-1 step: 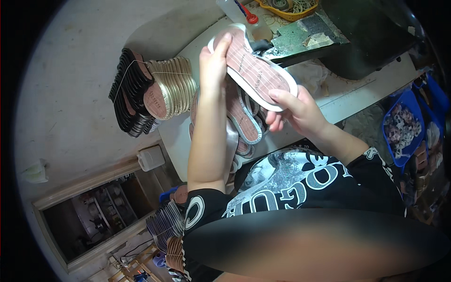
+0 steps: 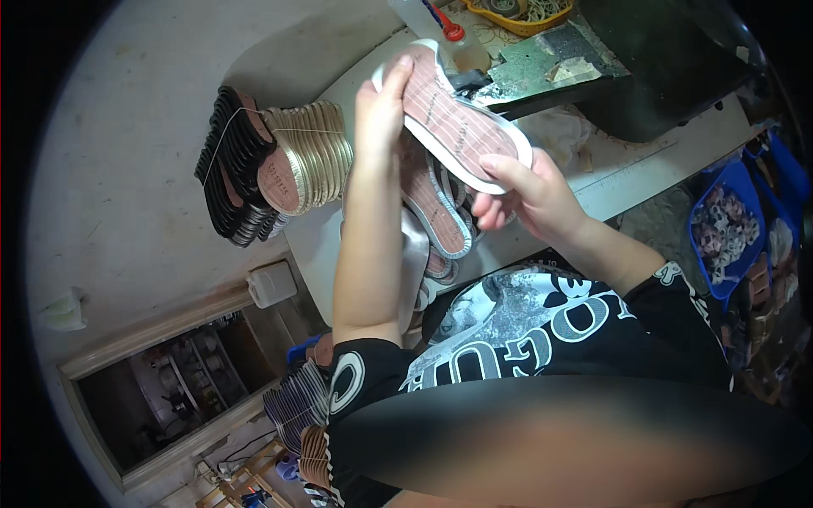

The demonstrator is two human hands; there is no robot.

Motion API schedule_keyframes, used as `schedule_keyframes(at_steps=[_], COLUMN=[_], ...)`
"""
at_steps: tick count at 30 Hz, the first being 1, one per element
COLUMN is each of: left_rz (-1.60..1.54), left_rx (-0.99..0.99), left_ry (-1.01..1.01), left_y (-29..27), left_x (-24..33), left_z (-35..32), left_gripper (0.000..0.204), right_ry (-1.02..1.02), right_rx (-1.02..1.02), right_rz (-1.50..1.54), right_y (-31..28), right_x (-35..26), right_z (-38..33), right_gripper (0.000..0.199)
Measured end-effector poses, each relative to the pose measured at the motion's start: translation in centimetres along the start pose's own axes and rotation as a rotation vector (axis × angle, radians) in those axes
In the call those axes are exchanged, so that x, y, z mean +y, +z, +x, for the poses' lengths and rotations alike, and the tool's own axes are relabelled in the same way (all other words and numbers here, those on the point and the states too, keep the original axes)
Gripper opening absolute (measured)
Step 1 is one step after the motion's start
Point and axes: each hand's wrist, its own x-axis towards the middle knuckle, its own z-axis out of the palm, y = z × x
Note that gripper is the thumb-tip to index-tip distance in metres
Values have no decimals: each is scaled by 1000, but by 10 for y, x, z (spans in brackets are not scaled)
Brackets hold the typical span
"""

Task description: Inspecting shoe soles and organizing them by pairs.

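Both hands are holding up one insole (image 2: 457,118) above the desk (image 2: 644,169). The left hand (image 2: 379,114) is pinching its far end with closed fingers. The right hand (image 2: 529,195) is gripping its near end, thumb on top. Under the hands, more insoles (image 2: 440,216) are lying in a pile on the desk. A tied stack (image 2: 271,165) is sitting at the left edge.

Shoe soles and their finishes

The held insole (image 2: 457,118) looks like matt pinkish board with a smooth white rim — the bundled soles (image 2: 309,152) shine metallic gold, the black ones (image 2: 224,161) dull rubber — over a pale, scuffed worktable (image 2: 644,161).
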Motion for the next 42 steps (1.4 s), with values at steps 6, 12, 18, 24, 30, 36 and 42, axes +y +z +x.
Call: schedule_keyframes(at_steps=[6,12,18,24,30,36,42], left_rz=[752,1058,978,907,841,913,771], left_rx=[182,-959,-1089,-1098,-1026,-855,-816], left_ry=[497,705,-26,-53,-52,-106,-247], left_y=[-18,-25,-15,-21,-25,-25,-24], left_x=[7,49,70,66,65,62,57], left_z=[30,41,45,44,16,-6,-16], left_gripper=[73,42,34,31,26,28,29], right_ry=[-55,-46,-43,-46,13,46,27], right_rx=[83,107,110,75,68,62,77], right_rz=[53,103,115,64,78,81,77], right_y=[8,20,13,12,6,6,0], right_x=[0,-2,-5,-9,-15,-19,-20], right_z=[27,35,35,37,37,38,40], right_gripper=[34,38,40,40,39,37,32])
